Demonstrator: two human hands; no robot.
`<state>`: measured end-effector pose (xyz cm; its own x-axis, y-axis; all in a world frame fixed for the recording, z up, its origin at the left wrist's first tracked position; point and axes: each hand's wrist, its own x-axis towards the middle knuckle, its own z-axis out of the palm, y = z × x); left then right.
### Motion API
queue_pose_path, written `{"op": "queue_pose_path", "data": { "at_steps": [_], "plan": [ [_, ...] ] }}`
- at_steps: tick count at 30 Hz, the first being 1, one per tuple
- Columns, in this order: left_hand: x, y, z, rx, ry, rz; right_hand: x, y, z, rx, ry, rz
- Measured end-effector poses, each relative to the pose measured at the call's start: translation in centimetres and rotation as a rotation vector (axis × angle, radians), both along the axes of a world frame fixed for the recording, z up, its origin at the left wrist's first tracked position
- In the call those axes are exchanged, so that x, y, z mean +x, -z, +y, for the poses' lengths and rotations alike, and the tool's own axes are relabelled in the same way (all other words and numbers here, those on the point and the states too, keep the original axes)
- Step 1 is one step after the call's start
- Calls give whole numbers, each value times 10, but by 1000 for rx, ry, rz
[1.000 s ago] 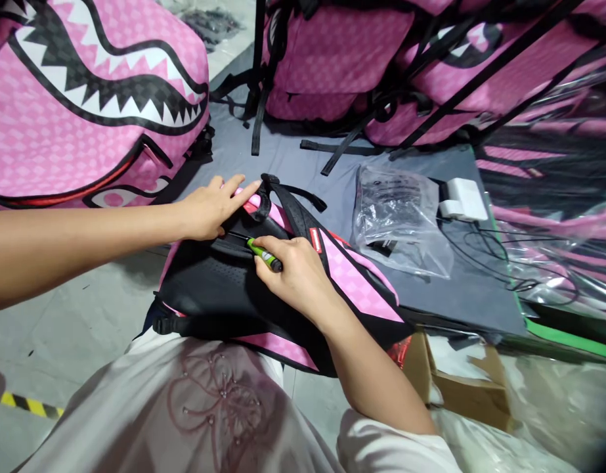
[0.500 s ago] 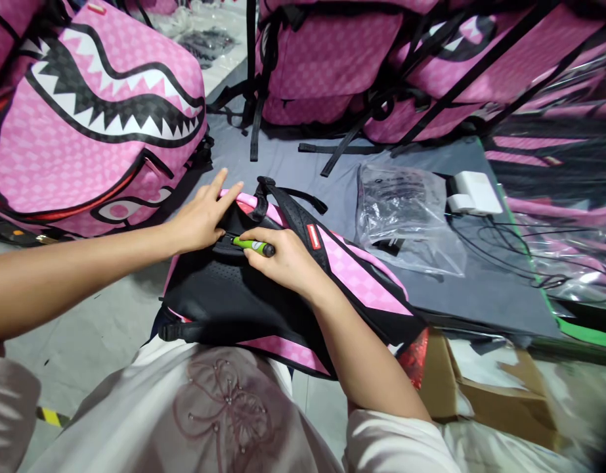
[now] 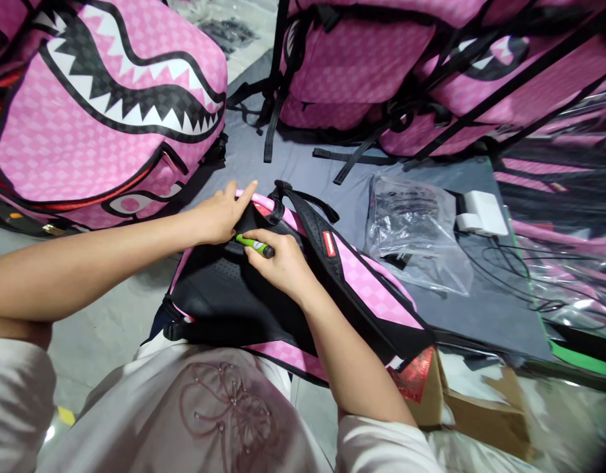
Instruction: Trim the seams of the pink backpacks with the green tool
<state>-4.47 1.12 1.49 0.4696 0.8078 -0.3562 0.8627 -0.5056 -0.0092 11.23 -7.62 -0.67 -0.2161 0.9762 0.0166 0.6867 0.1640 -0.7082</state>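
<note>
A black and pink backpack (image 3: 218, 289) lies back side up across my lap and the table edge. My left hand (image 3: 221, 215) grips its top end, with fingers over the pink edge and the thumb down on the black back panel. In my right hand (image 3: 281, 263) is a small green-handled tool (image 3: 253, 245) with a black butt end. The tool points left, its front end close to my left thumb. Its tip is hidden there, so I cannot tell what it touches.
A big pink backpack with a shark mouth (image 3: 110, 125) stands at left. More pink backpacks (image 3: 356, 66) with hanging straps line the back. On the grey table lie a clear plastic bag (image 3: 415, 230), a white charger (image 3: 482, 213) and black cables (image 3: 504, 263). A cardboard box (image 3: 484, 414) stands below right.
The view has shifted a little, so the surroundings sit further right. The tool's thin tip showed before and is now hidden by my left thumb. Both hands keep their holds.
</note>
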Motion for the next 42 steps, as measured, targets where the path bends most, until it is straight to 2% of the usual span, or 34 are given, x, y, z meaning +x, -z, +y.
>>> {"op": "queue_pose_path", "data": {
  "at_steps": [4, 8, 13, 17, 21, 26, 31, 33, 37, 42],
  "plan": [
    [-2, 4, 0, 11, 6, -50, -5, -2, 0, 17, 33, -164],
    [-5, 7, 0, 17, -8, -80, -4, -4, 0, -28, 13, -128],
    [-10, 9, 2, 31, -12, -138, -5, -2, 0, 0, 44, -214],
    [-12, 14, 3, 29, -43, -163, -7, -3, 1, -42, 49, -151],
    [-13, 17, 3, 30, -52, -193, -7, -4, 1, 21, 60, -180],
    [-14, 16, 4, 13, -58, -203, -2, 0, 5, -93, 18, 62],
    [-13, 15, 5, -9, -63, -204, -2, 4, 7, -114, 65, 160],
    [-12, 15, 6, -15, -63, -193, -3, 3, 7, -113, 61, 145],
    [-9, 13, 7, -30, -50, -172, -5, 0, 6, -51, 67, -15],
    [-10, 16, 8, -10, -40, -166, -7, -1, 7, -61, 56, -18]
  ]
}}
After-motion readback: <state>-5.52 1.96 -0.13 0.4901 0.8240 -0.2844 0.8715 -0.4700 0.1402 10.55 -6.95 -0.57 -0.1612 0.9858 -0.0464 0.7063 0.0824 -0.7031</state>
